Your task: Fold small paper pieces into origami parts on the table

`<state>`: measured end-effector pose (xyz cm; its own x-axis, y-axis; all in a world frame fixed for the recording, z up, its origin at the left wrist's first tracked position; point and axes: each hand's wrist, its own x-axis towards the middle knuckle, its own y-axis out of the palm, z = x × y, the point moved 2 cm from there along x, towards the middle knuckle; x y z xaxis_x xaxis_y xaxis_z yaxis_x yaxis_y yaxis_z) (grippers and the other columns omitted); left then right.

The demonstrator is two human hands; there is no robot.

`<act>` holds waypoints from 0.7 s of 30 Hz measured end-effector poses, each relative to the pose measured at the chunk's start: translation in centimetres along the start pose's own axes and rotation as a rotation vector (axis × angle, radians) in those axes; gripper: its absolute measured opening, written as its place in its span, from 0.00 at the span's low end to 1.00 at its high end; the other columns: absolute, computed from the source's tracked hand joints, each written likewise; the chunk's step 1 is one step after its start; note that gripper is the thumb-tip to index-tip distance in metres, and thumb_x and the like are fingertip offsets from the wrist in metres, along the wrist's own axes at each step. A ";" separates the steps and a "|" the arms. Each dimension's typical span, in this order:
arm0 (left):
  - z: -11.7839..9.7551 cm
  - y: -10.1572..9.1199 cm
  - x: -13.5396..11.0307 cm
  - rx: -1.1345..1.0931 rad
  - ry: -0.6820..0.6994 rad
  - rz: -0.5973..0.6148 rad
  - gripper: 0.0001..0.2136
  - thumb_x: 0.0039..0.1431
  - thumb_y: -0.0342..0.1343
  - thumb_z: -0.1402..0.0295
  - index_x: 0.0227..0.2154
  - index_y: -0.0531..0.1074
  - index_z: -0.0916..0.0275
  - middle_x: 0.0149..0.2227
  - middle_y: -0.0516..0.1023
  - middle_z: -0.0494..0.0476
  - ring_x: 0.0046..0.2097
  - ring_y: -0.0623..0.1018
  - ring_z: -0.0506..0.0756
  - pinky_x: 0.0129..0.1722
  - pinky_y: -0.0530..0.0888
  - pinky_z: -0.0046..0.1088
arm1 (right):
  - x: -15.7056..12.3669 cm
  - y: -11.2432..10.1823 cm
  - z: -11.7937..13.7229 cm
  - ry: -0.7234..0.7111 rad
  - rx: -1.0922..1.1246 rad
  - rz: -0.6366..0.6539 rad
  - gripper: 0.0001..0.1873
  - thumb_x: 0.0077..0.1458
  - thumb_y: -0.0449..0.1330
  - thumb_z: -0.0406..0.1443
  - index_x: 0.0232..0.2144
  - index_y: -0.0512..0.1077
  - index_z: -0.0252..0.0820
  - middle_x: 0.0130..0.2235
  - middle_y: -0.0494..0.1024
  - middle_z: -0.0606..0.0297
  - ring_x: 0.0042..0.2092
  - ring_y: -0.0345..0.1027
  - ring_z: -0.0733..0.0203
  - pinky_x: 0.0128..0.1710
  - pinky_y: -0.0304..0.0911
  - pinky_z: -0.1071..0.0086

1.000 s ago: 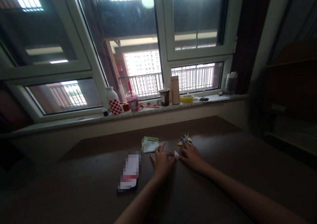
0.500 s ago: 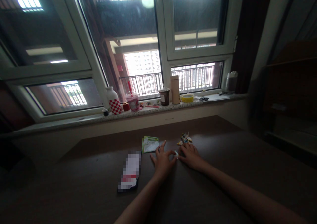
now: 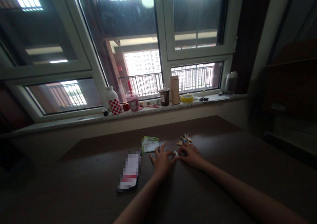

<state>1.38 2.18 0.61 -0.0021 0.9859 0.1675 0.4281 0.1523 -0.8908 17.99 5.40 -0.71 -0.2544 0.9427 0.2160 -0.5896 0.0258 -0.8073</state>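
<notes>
Between my two hands, just above the brown table (image 3: 198,191), is a small white piece (image 3: 176,153), perhaps folded paper; its exact kind is too small to make out. My left hand (image 3: 162,160) pinches it with thumb and index finger, the other fingers spread. From the other side my right hand (image 3: 190,155) has its fingers curled, the tips at the piece's right edge. Behind the right hand lies a small pile of colourful folded bits (image 3: 185,138). Green-and-white paper packets (image 3: 151,144) lie beyond my left hand.
A phone (image 3: 130,171) with a blurred-out screen lies left of my left forearm. On the window sill stand a checkered white bottle (image 3: 114,101), a pink drink cup (image 3: 132,101), a dark drink cup (image 3: 164,96), a tan flask (image 3: 174,90), yellow tape (image 3: 187,98) and black scissors (image 3: 204,99).
Both hands stay in nearly the same place around the white piece. The fingers of my right hand have shifted and curled slightly.
</notes>
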 end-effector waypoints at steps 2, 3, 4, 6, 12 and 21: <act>-0.1 -0.1 0.0 -0.001 0.003 0.004 0.08 0.55 0.59 0.53 0.37 0.78 0.44 0.67 0.56 0.44 0.67 0.53 0.67 0.58 0.44 0.71 | 0.1 0.2 -0.1 -0.002 0.012 -0.013 0.14 0.49 0.66 0.48 0.35 0.77 0.49 0.51 0.72 0.61 0.57 0.61 0.50 0.58 0.53 0.56; -0.1 -0.1 0.0 0.000 0.003 0.011 0.09 0.55 0.59 0.53 0.37 0.78 0.44 0.67 0.56 0.44 0.67 0.53 0.67 0.58 0.44 0.72 | 0.2 0.2 -0.1 -0.001 0.014 -0.016 0.14 0.49 0.66 0.49 0.35 0.77 0.49 0.51 0.72 0.60 0.56 0.61 0.50 0.58 0.53 0.56; -0.1 -0.2 0.0 0.001 0.002 0.018 0.09 0.55 0.59 0.53 0.37 0.78 0.44 0.68 0.56 0.45 0.67 0.53 0.68 0.58 0.44 0.72 | 0.2 0.3 -0.2 0.000 0.016 -0.017 0.14 0.49 0.66 0.49 0.35 0.77 0.49 0.51 0.72 0.60 0.56 0.61 0.50 0.58 0.53 0.56; -0.2 -0.3 0.0 0.006 -0.003 0.033 0.09 0.55 0.59 0.52 0.37 0.78 0.44 0.68 0.56 0.45 0.67 0.52 0.68 0.58 0.44 0.72 | 0.3 0.3 -0.2 0.006 0.014 -0.015 0.14 0.48 0.67 0.48 0.34 0.78 0.49 0.50 0.72 0.60 0.56 0.61 0.50 0.57 0.53 0.56; -0.2 -0.2 0.0 0.014 -0.001 0.023 0.09 0.54 0.59 0.53 0.37 0.77 0.45 0.68 0.56 0.46 0.67 0.53 0.67 0.58 0.43 0.73 | 0.5 0.4 -0.3 0.033 0.019 -0.013 0.11 0.46 0.68 0.46 0.33 0.79 0.51 0.50 0.72 0.61 0.55 0.62 0.50 0.56 0.55 0.56; -0.5 -0.1 -0.3 0.014 0.008 0.054 0.09 0.58 0.56 0.57 0.40 0.76 0.46 0.68 0.56 0.47 0.67 0.52 0.67 0.58 0.43 0.72 | 0.7 0.4 -0.7 0.027 0.035 -0.007 0.09 0.46 0.69 0.41 0.33 0.80 0.51 0.50 0.72 0.61 0.54 0.63 0.50 0.55 0.56 0.56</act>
<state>1.77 1.88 0.87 0.0284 0.9921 0.1221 0.4143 0.0995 -0.9047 18.09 6.34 -1.21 -0.2302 0.9511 0.2061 -0.6175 0.0209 -0.7863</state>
